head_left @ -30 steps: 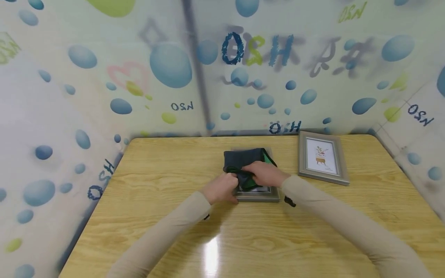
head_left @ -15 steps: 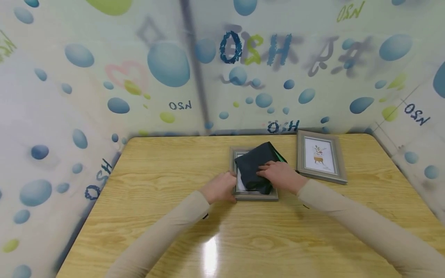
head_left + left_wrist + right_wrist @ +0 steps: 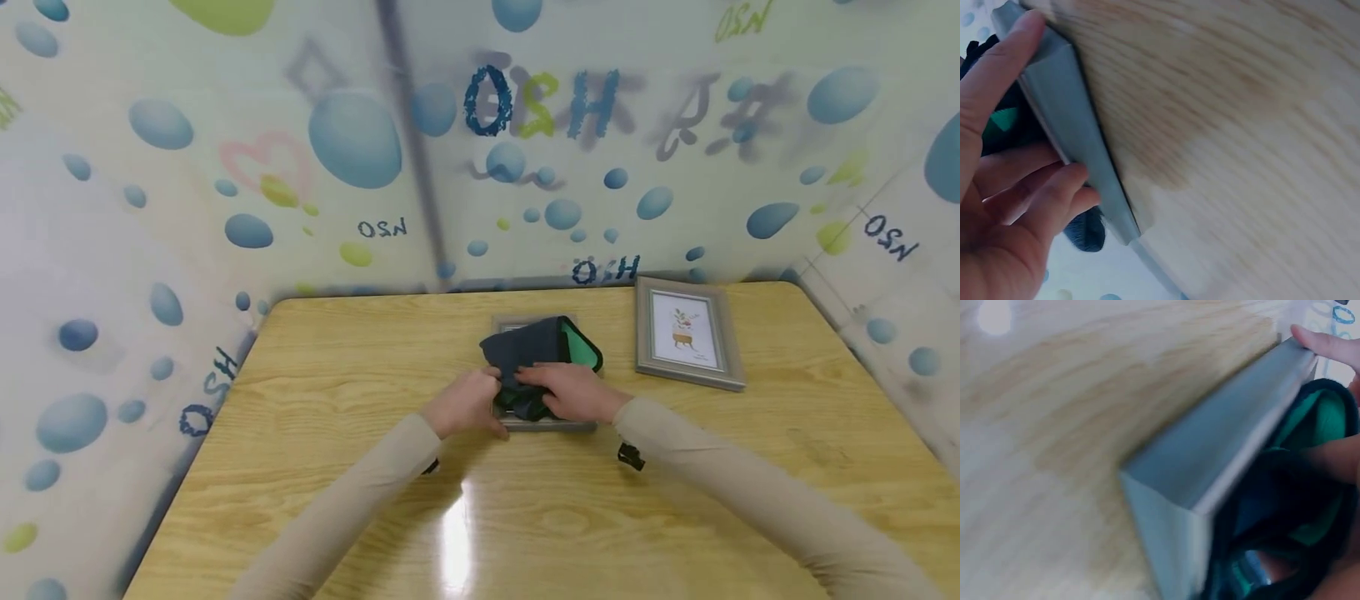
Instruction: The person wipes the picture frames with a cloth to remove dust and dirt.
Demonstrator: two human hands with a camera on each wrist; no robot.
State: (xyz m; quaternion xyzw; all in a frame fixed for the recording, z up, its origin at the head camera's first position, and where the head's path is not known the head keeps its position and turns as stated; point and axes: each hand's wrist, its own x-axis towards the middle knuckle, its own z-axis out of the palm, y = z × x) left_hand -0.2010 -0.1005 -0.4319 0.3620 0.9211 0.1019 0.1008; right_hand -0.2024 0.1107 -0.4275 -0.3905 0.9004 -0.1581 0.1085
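A grey picture frame (image 3: 555,426) lies on the wooden table, mostly covered by a dark navy cloth (image 3: 528,346) with a green underside and black edging. My left hand (image 3: 467,404) grips the frame's left side; in the left wrist view its thumb (image 3: 1022,37) sits at a corner and the other fingers bend against the side. My right hand (image 3: 573,390) holds the bunched cloth down on the frame's face, its fingertips near the left hand. In the right wrist view, folds of cloth (image 3: 1272,500) fill the space between thumb and fingers. The picture underneath is largely hidden.
Another grey frame (image 3: 731,333), with a potted-plant picture, lies face up at the back right of the table (image 3: 360,350). Behind the table's far edge rises a wall (image 3: 450,200) patterned with blue and green drops. A light reflection shows on the front tabletop.
The right hand slid right with the cloth, then came back left toward the left hand, bunching the cloth and showing more green. The left hand has stayed at the frame's left side.
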